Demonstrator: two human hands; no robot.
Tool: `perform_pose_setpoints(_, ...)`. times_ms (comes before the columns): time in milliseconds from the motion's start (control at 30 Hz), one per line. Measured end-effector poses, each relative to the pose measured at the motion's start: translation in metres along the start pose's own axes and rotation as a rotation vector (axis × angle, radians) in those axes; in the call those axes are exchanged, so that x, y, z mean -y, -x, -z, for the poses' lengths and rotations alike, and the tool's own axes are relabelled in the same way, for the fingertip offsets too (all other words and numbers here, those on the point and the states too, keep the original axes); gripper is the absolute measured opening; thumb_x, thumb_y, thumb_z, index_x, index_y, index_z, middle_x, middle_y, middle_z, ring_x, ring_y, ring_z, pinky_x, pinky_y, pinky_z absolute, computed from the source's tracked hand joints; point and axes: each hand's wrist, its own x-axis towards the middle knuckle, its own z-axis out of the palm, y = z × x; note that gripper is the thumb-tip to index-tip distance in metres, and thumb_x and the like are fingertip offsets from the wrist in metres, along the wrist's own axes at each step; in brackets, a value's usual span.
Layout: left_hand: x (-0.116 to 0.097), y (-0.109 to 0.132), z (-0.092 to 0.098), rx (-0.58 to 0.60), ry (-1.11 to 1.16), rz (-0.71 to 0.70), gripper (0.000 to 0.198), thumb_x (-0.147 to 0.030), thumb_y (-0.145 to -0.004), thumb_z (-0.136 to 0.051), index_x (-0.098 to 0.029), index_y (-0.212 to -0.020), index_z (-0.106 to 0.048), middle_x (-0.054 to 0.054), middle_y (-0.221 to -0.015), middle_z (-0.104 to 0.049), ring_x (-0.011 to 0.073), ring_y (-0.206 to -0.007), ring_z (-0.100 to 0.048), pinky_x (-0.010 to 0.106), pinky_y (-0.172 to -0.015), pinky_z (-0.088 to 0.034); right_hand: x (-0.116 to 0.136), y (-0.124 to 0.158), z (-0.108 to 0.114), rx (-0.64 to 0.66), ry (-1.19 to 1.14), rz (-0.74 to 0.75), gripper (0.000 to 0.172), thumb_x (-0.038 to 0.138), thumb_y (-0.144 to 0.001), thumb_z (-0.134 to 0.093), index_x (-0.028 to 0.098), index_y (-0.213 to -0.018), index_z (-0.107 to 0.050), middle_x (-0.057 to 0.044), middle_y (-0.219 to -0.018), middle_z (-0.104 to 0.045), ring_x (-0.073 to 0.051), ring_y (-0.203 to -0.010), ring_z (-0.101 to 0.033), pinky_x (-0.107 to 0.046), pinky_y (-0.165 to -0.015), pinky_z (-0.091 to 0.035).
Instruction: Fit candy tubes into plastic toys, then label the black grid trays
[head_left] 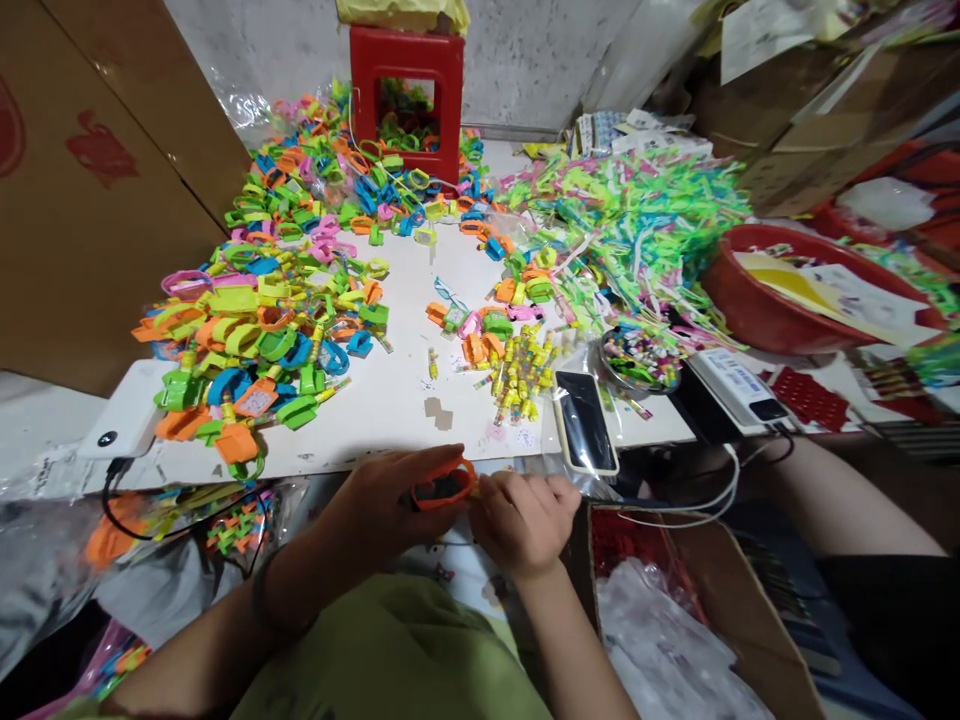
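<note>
My left hand [386, 497] is closed around an orange toy watch [466, 482], its looped strap showing beyond the fingers. Against the watch's right side, my right hand [529, 515] is closed in a pinch; a sliver of yellow shows at its fingertips, too small to name. Just beyond the hands, on the white table [397, 410], lies a pile of small yellow-wrapped tubes with coloured beads [521, 375]. One such tube [433, 363] lies apart, to the left. A few loose toy watches [495, 322] sit behind the pile.
A heap of colourful toy watches [262, 330] covers the table's left. Green and pink straps [630, 215] are piled back right, by a red basin [720, 290]. A phone [585, 422], a bowl of small pieces [641, 358], a red stool [448, 100] and a white power bank [127, 410] stand around.
</note>
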Motion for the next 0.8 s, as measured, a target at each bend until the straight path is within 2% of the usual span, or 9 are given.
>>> perform_pose_setpoints(100,-0.003,0.000,0.001,-0.047,-0.003,-0.143,0.042,-0.024,-0.079,-0.072,-0.019,-0.120,-0.064,0.008,-0.108,-0.075,0.0187,-0.092,-0.073,0.022,-0.081,-0.058,-0.002,0.005,0.001,0.024,-0.055,-0.068,0.006,0.021,-0.089,-0.052,0.024,-0.095,-0.052,0.002,-0.073,-0.064,-0.014,-0.062,-0.050,-0.034,-0.071,-0.028)
perform_pose_setpoints(233,-0.004,-0.001,0.002,-0.074,0.001,-0.241,0.047,-0.022,-0.082,-0.070,-0.026,-0.127,-0.058,0.006,-0.117,-0.072,0.0187,-0.102,-0.070,0.024,-0.088,-0.058,-0.004,0.005,0.002,-0.033,-0.193,-0.128,0.025,0.020,-0.086,-0.056,0.026,-0.109,-0.049,0.001,-0.080,-0.064,-0.016,-0.068,-0.055,-0.035,-0.072,-0.032)
perform_pose_setpoints(367,-0.004,0.001,0.004,-0.043,-0.001,-0.232,0.048,-0.020,-0.083,-0.068,-0.028,-0.129,-0.057,0.005,-0.124,-0.068,0.0181,-0.109,-0.067,0.025,-0.094,-0.055,-0.001,0.001,0.002,-0.045,-0.211,-0.210,0.027,0.021,-0.085,-0.059,0.026,-0.109,-0.047,-0.001,-0.083,-0.062,-0.017,-0.070,-0.055,-0.034,-0.071,-0.034)
perform_pose_setpoints(500,-0.005,0.001,0.006,-0.035,0.007,-0.237,0.045,-0.021,-0.084,-0.067,-0.027,-0.127,-0.059,0.006,-0.125,-0.067,0.0193,-0.110,-0.067,0.027,-0.094,-0.056,0.002,-0.003,0.003,-0.015,-0.183,-0.161,0.019,0.020,-0.088,-0.054,0.024,-0.104,-0.046,-0.002,-0.082,-0.061,-0.017,-0.070,-0.054,-0.033,-0.069,-0.034)
perform_pose_setpoints(667,-0.008,0.000,0.007,-0.080,-0.004,-0.228,0.044,-0.020,-0.080,-0.070,-0.025,-0.124,-0.063,0.006,-0.118,-0.071,0.0193,-0.103,-0.070,0.027,-0.091,-0.057,0.002,-0.005,0.005,0.004,-0.114,-0.139,0.017,0.018,-0.088,-0.053,0.024,-0.103,-0.046,-0.001,-0.079,-0.062,-0.016,-0.067,-0.053,-0.033,-0.068,-0.032)
perform_pose_setpoints(800,-0.007,0.001,0.006,-0.073,-0.022,-0.114,0.041,-0.027,-0.079,-0.071,-0.027,-0.119,-0.066,0.004,-0.108,-0.075,0.0201,-0.092,-0.073,0.026,-0.080,-0.060,0.002,-0.008,0.008,0.046,-0.054,-0.084,0.016,0.022,-0.087,-0.056,0.023,-0.102,-0.051,0.000,-0.075,-0.064,-0.016,-0.063,-0.052,-0.034,-0.067,-0.030)
